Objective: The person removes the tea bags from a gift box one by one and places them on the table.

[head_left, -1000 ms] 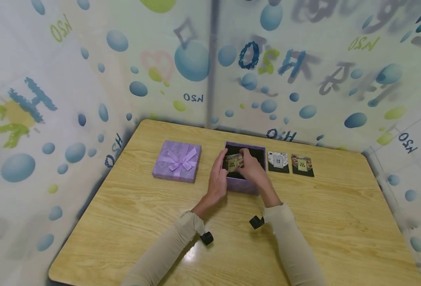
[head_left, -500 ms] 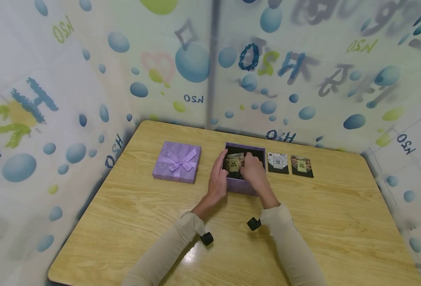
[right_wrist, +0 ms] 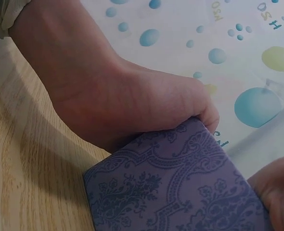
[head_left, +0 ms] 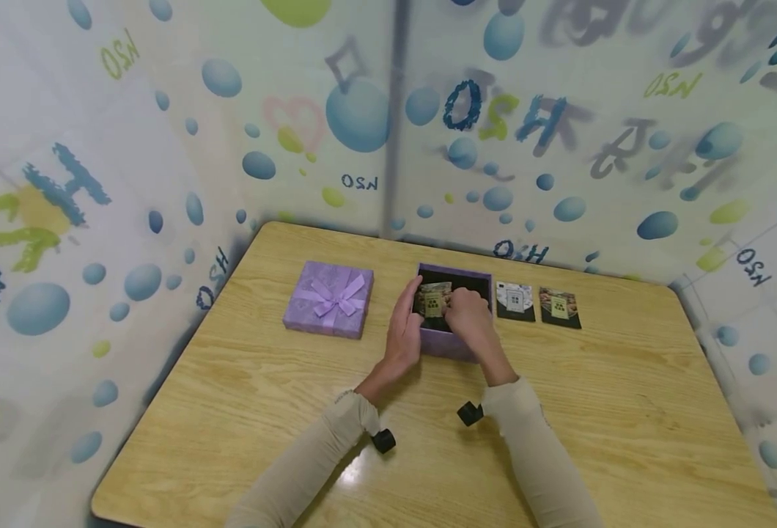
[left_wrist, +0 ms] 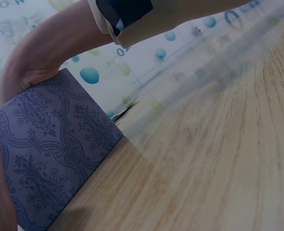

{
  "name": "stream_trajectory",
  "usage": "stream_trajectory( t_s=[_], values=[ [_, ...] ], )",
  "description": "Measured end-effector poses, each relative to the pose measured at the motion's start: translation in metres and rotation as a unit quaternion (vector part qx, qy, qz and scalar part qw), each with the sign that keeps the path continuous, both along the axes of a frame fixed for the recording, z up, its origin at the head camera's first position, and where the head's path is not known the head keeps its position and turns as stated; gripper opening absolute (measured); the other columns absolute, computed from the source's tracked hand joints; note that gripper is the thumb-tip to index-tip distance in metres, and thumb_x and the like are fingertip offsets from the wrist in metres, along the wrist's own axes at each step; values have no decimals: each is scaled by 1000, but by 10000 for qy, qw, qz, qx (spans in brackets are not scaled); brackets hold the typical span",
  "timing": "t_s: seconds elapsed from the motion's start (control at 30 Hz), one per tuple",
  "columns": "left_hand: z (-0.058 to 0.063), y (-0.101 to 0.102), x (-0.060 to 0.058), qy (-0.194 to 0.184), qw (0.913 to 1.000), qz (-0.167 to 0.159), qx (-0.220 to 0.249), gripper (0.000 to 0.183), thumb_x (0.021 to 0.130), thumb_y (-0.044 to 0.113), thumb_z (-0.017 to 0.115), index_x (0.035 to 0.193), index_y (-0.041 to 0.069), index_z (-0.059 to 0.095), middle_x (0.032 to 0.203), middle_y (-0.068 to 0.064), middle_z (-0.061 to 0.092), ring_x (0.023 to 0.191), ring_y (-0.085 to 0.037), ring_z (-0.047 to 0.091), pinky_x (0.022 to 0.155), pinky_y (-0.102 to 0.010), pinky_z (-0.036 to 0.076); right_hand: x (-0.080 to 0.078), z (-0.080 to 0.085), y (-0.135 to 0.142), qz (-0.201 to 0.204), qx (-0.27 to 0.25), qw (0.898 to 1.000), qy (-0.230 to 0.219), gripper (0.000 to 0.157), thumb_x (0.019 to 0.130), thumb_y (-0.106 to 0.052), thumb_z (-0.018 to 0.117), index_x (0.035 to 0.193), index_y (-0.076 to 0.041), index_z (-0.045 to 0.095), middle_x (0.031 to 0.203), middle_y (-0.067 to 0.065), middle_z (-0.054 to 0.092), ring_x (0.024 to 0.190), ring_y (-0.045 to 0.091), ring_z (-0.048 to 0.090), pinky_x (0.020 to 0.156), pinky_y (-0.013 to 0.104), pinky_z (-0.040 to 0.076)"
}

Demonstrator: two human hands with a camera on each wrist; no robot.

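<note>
A purple patterned gift box (head_left: 446, 342) stands with its lid off, and black lining shows inside. In it lies a square card (head_left: 434, 299) with a dark picture and a pale label. My left hand (head_left: 402, 328) holds the box's left side, fingers along the outer wall and thumb at the rim. My right hand (head_left: 470, 317) reaches in over the near rim, its fingers curled at the card's right edge. Those fingertips are hidden, and I cannot tell whether they pinch anything. In the right wrist view, the right hand (right_wrist: 132, 96) bends over the box wall (right_wrist: 166, 183).
The purple lid (head_left: 329, 299) with its ribbon bow lies left of the box. To the right lie a white-and-black card (head_left: 515, 301) and a dark picture card (head_left: 560, 307). Printed curtain-like walls (head_left: 388, 110) stand close behind the wooden table (head_left: 263, 381).
My right hand has shifted slightly down and toward the near side, its fingers curling lower into the box and uncovering more of the card. The left hand stays on the box.
</note>
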State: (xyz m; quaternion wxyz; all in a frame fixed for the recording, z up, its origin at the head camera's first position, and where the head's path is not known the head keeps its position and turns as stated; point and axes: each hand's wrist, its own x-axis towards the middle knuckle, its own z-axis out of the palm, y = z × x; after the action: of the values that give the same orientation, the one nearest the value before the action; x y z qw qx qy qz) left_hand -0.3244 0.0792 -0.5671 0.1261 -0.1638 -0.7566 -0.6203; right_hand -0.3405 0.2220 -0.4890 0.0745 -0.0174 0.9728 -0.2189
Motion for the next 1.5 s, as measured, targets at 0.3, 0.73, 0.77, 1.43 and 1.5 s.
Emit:
stream_trajectory(
  t_s=[0.3,0.73,0.77,1.43,1.5],
  values=[
    [0,0,0,-5,10000,22,-10,70,95,0,32,164,13,36,169,-2,33,156,-19,27,123,-52,27,-5,-3,7,502,-982,9937,-216,47,101,-15,66,138,9,50,89,14,61,68,23,57,64,35,46],
    [3,-3,-3,21,10000,20,6,72,94,-4,33,163,13,36,169,-2,34,156,-19,27,124,-51,25,-13,-2,10,14,-2313,9714,-542,45,105,-7,54,148,6,47,76,6,54,71,21,74,96,47,52],
    [3,-3,-2,18,10000,17,17,71,94,-4,33,163,12,36,169,-3,34,156,-19,26,124,-51,25,-12,-1,11,-23,-2469,9673,-586,45,105,-6,53,148,6,46,78,10,57,72,21,75,97,48,53],
    [-2,3,2,-94,9999,57,60,73,93,-1,33,164,16,36,168,0,35,156,-19,27,124,-52,25,-1,-1,16,-228,-3754,9223,-889,44,109,-10,39,150,6,35,112,27,58,72,17,71,70,30,57],
    [-1,3,2,-72,9999,55,45,73,93,-2,34,164,16,36,168,0,35,156,-18,27,124,-51,25,-1,-1,17,-184,-3746,9223,-934,45,109,-9,39,150,6,32,110,27,57,71,17,70,70,30,57]
  ],
)
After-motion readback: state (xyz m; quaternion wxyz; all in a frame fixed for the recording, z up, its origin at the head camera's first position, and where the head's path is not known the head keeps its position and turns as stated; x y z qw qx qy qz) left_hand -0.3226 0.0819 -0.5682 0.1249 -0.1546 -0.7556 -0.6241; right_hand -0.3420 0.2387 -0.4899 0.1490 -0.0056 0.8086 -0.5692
